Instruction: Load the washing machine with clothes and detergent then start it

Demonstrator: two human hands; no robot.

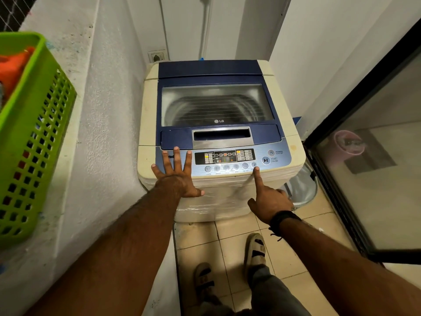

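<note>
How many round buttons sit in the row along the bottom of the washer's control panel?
6 show, in a line under the display: round buttons run from left of centre to the right end, where the right hand points its forefinger. None seems hidden.

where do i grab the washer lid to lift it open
Take the lid by the silver recessed handle in its front edge, just behind the control panel. Come from the front, where the person stands, and hook the fingers into the dark slot, palm up. The fold line near the back suggests it swings up and away, so lifting at the front should work best.

Warm indoor light, sharp focus, wide-angle bending at edges.
</note>
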